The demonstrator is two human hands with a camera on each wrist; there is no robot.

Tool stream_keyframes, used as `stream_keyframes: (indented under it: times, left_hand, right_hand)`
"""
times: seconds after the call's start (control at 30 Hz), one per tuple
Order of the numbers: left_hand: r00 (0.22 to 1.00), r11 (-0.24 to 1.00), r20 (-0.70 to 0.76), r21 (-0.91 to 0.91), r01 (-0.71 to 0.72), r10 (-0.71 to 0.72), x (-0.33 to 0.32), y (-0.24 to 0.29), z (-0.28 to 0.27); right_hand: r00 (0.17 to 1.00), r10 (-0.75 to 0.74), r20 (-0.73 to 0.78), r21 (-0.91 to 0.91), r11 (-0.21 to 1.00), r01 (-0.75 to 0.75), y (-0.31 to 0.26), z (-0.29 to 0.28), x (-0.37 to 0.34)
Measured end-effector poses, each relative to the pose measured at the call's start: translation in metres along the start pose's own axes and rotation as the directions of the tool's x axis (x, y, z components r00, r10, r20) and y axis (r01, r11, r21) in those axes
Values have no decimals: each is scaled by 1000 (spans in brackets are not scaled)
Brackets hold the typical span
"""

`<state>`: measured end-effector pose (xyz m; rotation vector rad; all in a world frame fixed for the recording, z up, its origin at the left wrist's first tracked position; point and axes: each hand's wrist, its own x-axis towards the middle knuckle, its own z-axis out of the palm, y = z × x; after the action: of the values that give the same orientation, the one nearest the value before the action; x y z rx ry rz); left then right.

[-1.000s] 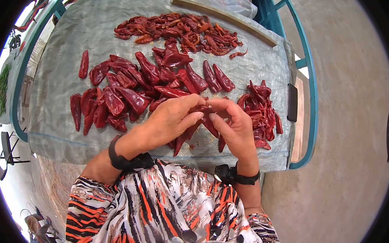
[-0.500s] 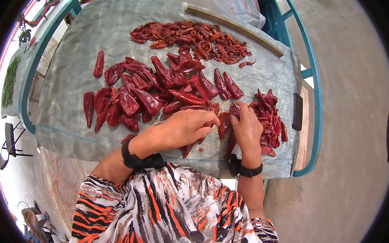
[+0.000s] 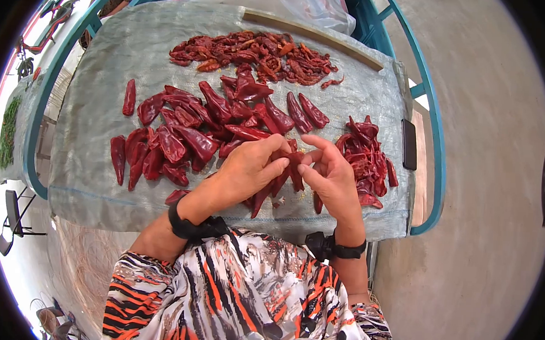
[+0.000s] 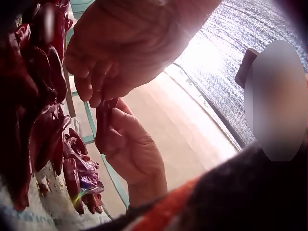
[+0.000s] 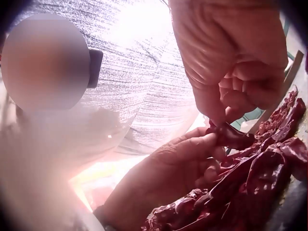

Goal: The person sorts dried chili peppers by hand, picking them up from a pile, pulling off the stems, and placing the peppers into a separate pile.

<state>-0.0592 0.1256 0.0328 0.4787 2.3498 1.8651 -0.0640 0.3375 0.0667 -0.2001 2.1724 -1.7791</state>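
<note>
Both hands meet over the near middle of the covered table. A dark red dried pepper [image 3: 295, 168] is between them. My left hand [image 3: 248, 166] grips it with thumb and bent fingers from the left. From the right, my right hand [image 3: 334, 180] pinches it with thumb and fingertips. In the right wrist view the pepper [image 5: 237, 137] juts out past the fingertips, dark and glossy. The left wrist view shows it [image 4: 102, 126] partly hidden by the fingers. More whole peppers [image 3: 262, 197] lie just under the hands, beside scattered pale seeds.
A large heap of whole red peppers [image 3: 183, 132] spreads to the left. Farther back lies a strip of shrivelled peppers [image 3: 253, 54], near a wooden bar [image 3: 315, 38]. On the right are a smaller pile [image 3: 370, 159], a phone [image 3: 409, 144] and a teal rail [image 3: 434, 159].
Half a second ago the right hand was apart from the left, low over the peppers toward the right pile. It has come back up to the left hand, and both hold a pepper.
</note>
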Motion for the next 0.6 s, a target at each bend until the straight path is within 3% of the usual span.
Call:
stream_keyframes:
  times: [0.07,0.13,0.17,0.27,0.3,0.4,0.43,0.53,0.6]
  left_hand:
    - [999,999,1,10,53,-53,-1,3,-1]
    - [999,999,23,24,27,-28,-1,0,1]
    - [998,1000,54,12,21,-21,0,0,1]
    - [996,999,82,-32,24,-21,2,-3,10]
    - [996,999,83,-47,28,-24,3,-4,14]
    - [984,997,160,10,75,-75,4,-2,15]
    - [980,998,189,31,61,-66,5,-4,15]
    - [967,997,255,71,5,-23,6,-10,15]
    - [964,998,265,50,-48,33,5,-13,17]
  right_hand:
    - [993,70,-92,-39,997,-74,-3,-11,-1]
    - [974,-23,-224,-292,955,-44,10,-26,-3]
    - [964,-90,-251,-593,801,-80,9,-32,-10]
    - [943,92,-319,-837,440,-326,4,-32,-22]
    - [943,96,-318,-844,425,-328,11,-33,-24]
    - [955,-102,-279,-874,438,-209,30,-29,-29]
    - [960,-29,-280,-860,452,-237,27,-26,-29]
    - [960,10,-280,-896,357,-265,30,-17,-23]
    - [957,-83,-278,-853,479,-207,37,-19,-23]
